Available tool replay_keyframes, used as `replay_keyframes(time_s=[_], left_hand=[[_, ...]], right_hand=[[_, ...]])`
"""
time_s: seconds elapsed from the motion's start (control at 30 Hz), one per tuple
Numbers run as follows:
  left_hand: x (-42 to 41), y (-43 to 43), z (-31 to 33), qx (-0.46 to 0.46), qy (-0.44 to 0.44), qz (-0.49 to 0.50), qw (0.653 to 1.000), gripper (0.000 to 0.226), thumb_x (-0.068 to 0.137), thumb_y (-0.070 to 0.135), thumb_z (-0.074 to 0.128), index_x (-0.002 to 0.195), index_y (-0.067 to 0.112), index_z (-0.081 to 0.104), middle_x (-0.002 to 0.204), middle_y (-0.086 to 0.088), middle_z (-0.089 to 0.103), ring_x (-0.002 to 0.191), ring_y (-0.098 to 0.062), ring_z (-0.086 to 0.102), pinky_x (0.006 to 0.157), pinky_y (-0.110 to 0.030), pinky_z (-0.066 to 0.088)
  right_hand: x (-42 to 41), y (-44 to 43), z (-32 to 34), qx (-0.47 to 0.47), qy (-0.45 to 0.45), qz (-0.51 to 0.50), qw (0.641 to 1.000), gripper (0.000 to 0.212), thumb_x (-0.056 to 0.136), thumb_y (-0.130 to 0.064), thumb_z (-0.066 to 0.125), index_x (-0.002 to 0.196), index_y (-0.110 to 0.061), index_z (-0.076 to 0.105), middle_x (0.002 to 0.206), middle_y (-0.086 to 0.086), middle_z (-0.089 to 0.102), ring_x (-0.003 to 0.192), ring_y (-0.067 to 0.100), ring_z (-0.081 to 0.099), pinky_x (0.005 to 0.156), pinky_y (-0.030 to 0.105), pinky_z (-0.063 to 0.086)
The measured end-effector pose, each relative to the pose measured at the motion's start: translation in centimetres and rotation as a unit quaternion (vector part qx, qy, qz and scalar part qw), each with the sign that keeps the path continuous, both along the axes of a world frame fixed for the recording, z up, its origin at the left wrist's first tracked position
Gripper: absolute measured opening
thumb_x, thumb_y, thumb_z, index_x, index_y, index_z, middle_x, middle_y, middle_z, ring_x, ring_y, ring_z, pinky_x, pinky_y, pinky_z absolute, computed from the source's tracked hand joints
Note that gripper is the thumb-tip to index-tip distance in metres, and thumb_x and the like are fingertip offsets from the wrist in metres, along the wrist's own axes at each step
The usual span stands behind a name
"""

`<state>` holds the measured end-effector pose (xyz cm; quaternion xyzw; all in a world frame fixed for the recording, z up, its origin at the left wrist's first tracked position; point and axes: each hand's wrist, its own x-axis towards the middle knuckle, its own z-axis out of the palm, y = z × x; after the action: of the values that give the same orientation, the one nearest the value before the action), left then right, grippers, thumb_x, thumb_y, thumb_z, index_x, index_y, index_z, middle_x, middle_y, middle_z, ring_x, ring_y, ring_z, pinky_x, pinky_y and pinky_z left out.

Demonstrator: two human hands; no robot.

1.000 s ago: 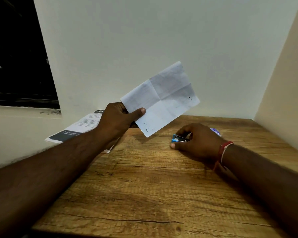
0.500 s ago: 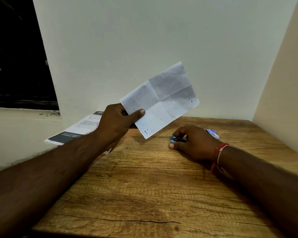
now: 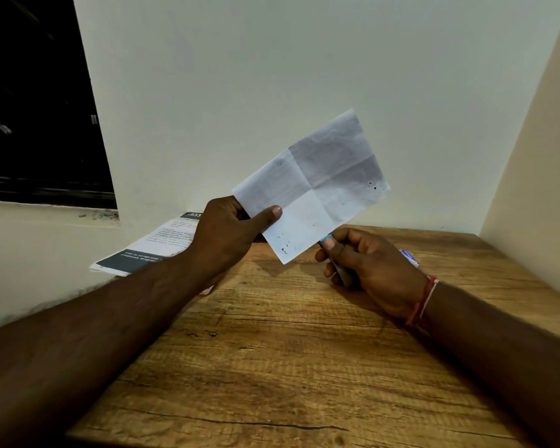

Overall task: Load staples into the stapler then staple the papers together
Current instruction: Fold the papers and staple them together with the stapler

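Papers [image 3: 314, 185] — folded, creased into quarters, with small dark specks near two corners — are hanging in the air over the wooden surface [image 3: 288, 367], tilting so that one end is rising toward the pale wall. The left hand [image 3: 227, 234] is holding them by their lower left end, its grip closed on the sheets, with the thumb lying across the front and the fingers curling behind.

The right hand [image 3: 369, 263] is hovering off the surface just beside the papers' lowest corner, its grip wrapping the stapler [image 3: 325, 238]. Only a blue tip is showing by the thumb, right at the paper's edge, and a grey metal part is peeking out below the curled fingers. Whether the stapler is touching the paper cannot be told.

A red and white thread band [image 3: 424, 302] is sitting on the right wrist. Behind that hand a small white and blue box [image 3: 409, 257] is lying on the surface, mostly hidden. At the far left corner a printed leaflet [image 3: 156, 250] with a dark band is lying partly past the surface's edge, the left forearm crossing in front of it.
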<state>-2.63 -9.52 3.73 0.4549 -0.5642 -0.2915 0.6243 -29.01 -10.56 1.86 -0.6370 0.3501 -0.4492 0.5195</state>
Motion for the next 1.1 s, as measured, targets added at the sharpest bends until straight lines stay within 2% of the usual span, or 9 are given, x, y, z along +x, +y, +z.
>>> replay_keyframes(time_s=[0.1, 0.23, 0.47, 0.7, 0.93, 1.03, 1.1], left_hand=[[-0.5, 0.5, 0.3, -0.001, 0.0, 0.006, 1.0, 0.04, 0.093, 0.024, 0.093, 0.128, 0.01, 0.08, 0.109, -0.004, 0.088, 0.099, -0.02, 0.087, 0.087, -0.046, 0.072], [-0.7, 1.0, 0.5, -0.007, -0.012, 0.009, 1.0, 0.039, 0.094, 0.023, 0.091, 0.127, 0.008, 0.08, 0.107, -0.003, 0.088, 0.095, -0.016, 0.086, 0.08, -0.036, 0.072], [-0.1, 1.1, 0.6, -0.016, -0.042, 0.027, 0.999, 0.045, 0.091, 0.036, 0.093, 0.128, 0.014, 0.081, 0.11, -0.002, 0.088, 0.101, -0.022, 0.086, 0.089, -0.052, 0.071], [-0.3, 1.4, 0.8, -0.034, -0.056, 0.041, 0.997, 0.034, 0.094, 0.031, 0.092, 0.124, 0.017, 0.083, 0.104, 0.004, 0.088, 0.095, -0.013, 0.086, 0.084, -0.044, 0.072], [-0.5, 1.6, 0.8, -0.027, -0.066, 0.043, 0.997, 0.035, 0.094, 0.032, 0.092, 0.124, 0.015, 0.083, 0.103, 0.001, 0.088, 0.095, -0.016, 0.086, 0.084, -0.044, 0.072], [-0.6, 1.6, 0.8, -0.022, -0.064, 0.035, 0.997, 0.036, 0.094, 0.031, 0.092, 0.123, 0.012, 0.083, 0.103, -0.001, 0.088, 0.095, -0.016, 0.086, 0.081, -0.039, 0.071], [-0.8, 1.7, 0.8, -0.022, -0.06, 0.027, 0.998, 0.033, 0.094, 0.028, 0.092, 0.121, 0.011, 0.083, 0.101, 0.0, 0.088, 0.093, -0.014, 0.086, 0.075, -0.03, 0.069]], right_hand=[[-0.1, 0.2, 0.1, 0.001, 0.002, 0.006, 1.0, 0.034, 0.093, -0.038, 0.079, 0.11, -0.008, 0.075, 0.113, 0.016, 0.08, 0.083, 0.022, 0.069, 0.074, 0.037, 0.056], [0.0, 0.6, 0.3, 0.01, -0.015, 0.013, 1.0, 0.037, 0.091, -0.036, 0.079, 0.112, -0.006, 0.075, 0.116, 0.015, 0.08, 0.083, 0.02, 0.07, 0.072, 0.035, 0.058], [-0.2, 0.9, 0.9, 0.03, -0.045, 0.044, 0.998, 0.036, 0.089, -0.035, 0.078, 0.111, -0.007, 0.075, 0.116, 0.013, 0.079, 0.086, 0.021, 0.069, 0.079, 0.038, 0.057], [-0.2, 1.0, 0.9, 0.028, -0.038, 0.055, 0.997, 0.039, 0.087, -0.038, 0.08, 0.109, -0.006, 0.074, 0.118, 0.013, 0.078, 0.088, 0.021, 0.069, 0.079, 0.039, 0.056], [-0.1, 1.2, 1.0, 0.03, -0.048, 0.048, 0.997, 0.032, 0.09, -0.031, 0.076, 0.109, -0.005, 0.075, 0.113, 0.01, 0.081, 0.085, 0.018, 0.071, 0.077, 0.037, 0.058], [-0.2, 1.1, 1.0, 0.036, -0.067, 0.038, 0.996, 0.041, 0.083, -0.034, 0.081, 0.109, -0.004, 0.075, 0.104, 0.007, 0.081, 0.086, 0.019, 0.071, 0.076, 0.034, 0.059], [-0.3, 1.0, 1.0, 0.039, -0.075, 0.038, 0.996, 0.059, 0.073, -0.041, 0.089, 0.113, -0.001, 0.074, 0.097, 0.005, 0.08, 0.087, 0.02, 0.071, 0.076, 0.032, 0.061]])
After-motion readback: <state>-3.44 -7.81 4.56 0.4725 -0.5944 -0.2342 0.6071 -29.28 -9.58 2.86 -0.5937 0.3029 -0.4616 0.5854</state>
